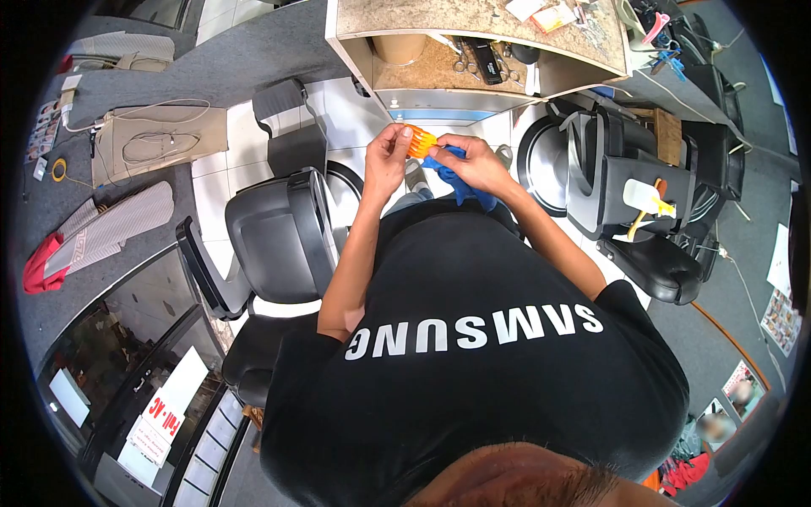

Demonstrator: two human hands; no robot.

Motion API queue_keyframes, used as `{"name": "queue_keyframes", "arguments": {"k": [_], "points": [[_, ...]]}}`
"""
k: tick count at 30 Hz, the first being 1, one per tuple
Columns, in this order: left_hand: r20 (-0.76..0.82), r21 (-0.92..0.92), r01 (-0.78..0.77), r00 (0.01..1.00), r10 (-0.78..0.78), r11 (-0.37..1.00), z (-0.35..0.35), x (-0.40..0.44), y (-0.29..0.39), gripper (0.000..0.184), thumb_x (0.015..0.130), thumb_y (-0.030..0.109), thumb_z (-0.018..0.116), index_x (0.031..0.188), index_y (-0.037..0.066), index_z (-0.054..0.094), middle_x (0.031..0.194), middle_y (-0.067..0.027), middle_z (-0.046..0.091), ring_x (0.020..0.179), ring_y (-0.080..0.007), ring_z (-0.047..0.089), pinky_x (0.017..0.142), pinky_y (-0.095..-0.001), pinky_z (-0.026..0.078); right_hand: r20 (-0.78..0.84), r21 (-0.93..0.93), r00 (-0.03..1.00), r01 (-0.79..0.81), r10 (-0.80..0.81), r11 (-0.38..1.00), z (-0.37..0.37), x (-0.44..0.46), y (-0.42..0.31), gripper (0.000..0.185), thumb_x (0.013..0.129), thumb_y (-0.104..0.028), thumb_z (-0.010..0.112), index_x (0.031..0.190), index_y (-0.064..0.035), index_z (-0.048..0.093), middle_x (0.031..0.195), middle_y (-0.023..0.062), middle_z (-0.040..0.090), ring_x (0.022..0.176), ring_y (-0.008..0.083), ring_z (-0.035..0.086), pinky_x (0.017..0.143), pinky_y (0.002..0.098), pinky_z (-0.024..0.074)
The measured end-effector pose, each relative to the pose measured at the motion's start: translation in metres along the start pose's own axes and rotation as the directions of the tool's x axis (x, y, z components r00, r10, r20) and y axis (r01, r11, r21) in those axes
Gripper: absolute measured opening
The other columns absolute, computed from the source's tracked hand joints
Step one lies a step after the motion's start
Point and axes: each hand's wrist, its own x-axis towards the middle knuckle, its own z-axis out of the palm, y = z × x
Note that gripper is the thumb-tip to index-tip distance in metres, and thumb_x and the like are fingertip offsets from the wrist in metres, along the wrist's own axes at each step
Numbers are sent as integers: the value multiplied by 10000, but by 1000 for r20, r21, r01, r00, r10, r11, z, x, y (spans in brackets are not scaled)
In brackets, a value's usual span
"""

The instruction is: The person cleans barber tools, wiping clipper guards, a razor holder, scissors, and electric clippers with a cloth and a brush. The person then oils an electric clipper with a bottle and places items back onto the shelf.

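Note:
An orange ribbed object (421, 142) is held between both hands in front of the body, above the tiled floor. My left hand (390, 159) pinches its left end between thumb and fingers. At its right side, my right hand (475, 162) has its fingers closed on a blue cloth (460, 173), which hangs below the palm, and the fingertips touch the orange object. What exactly the orange object is cannot be made out.
A wooden counter (473, 19) with an open shelf holding scissors and a black item stands ahead. Black salon chairs (272, 228) are at the left and more (608, 169) at the right. A yellow-and-white tool (646, 201) lies on the right chair.

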Motion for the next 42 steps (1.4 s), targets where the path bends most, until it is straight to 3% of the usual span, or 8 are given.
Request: {"name": "queue_keyframes", "arguments": {"k": [9, 12, 15, 16, 20, 26, 29, 42], "points": [[-21, 25, 1, 1000, -1, 1000, 0, 1, 8, 338, 1098, 278, 544, 1033, -25, 679, 877, -48, 715, 804, -89, 655, 758, -254, 536, -2, -14, 1000, 13, -13, 1000, -1, -2, -8, 267, 977, -301, 677, 1109, -79, 744, 918, 88, 749, 799, 140, 647, 789, 320, 526], [-129, 8, -7, 992, 8, 1000, 0, 4, -4, 349, 1097, 287, 544, 1000, -13, 696, 844, -26, 687, 745, -63, 605, 709, -241, 512, -5, -26, 999, 46, -47, 999, -1, -1, -4, 260, 974, -290, 677, 1105, -76, 744, 919, 86, 749, 805, 141, 646, 797, 316, 522], [-250, 6, -8, 968, 9, 1000, -12, 10, -12, 374, 1093, 306, 551, 943, 6, 715, 722, 9, 597, 633, -46, 486, 586, -246, 421, -8, -35, 998, 56, -56, 998, -1, 0, -2, 253, 973, -283, 678, 1094, -72, 745, 914, 84, 746, 807, 139, 645, 797, 313, 519], [-308, 40, 43, 951, -29, 998, -15, 10, -12, 473, 1091, 383, 536, 811, 27, 675, 601, 33, 469, 555, -53, 354, 515, -269, 300, -17, -30, 998, 62, -63, 998, -1, -1, -3, 250, 973, -280, 678, 1090, -69, 745, 910, 82, 744, 806, 137, 644, 793, 311, 519], [-368, 23, 100, 926, -84, 995, -29, 10, -13, 596, 1102, 479, 456, 641, 101, 464, 512, 68, 342, 461, -44, 262, 442, -267, 206, -33, -19, 998, 53, -53, 998, -1, -3, -5, 239, 974, -267, 675, 1078, -63, 747, 896, 69, 742, 797, 124, 640, 779, 303, 518], [-270, -226, 54, 956, -116, 973, -14, 2, 2, 385, 1124, 361, 435, 976, 32, 570, 637, 61, 343, 509, -37, 282, 448, -236, 232, -41, -8, 995, 95, -95, 995, 3, 0, 0, 233, 975, -260, 673, 1079, -65, 748, 872, 57, 739, 763, 108, 629, 745, 293, 518], [-329, -248, 10, 940, -94, 969, 0, 0, 5, 326, 1127, 327, 433, 1113, 22, 546, 687, 59, 345, 528, -33, 280, 449, -231, 240, -28, -13, 998, 54, -55, 998, 1, -2, -8, 234, 978, -265, 670, 1077, -67, 747, 854, 49, 734, 745, 104, 625, 725, 290, 516], [-234, -28, 129, 963, -132, 991, -24, 4, -18, 629, 1113, 483, 408, 694, 41, 569, 570, 30, 446, 485, -57, 365, 457, -269, 271, -26, -4, 999, 43, -43, 999, 2, -4, -7, 241, 984, -271, 664, 1077, -64, 746, 854, 40, 730, 754, 94, 629, 724, 283, 514]]}}
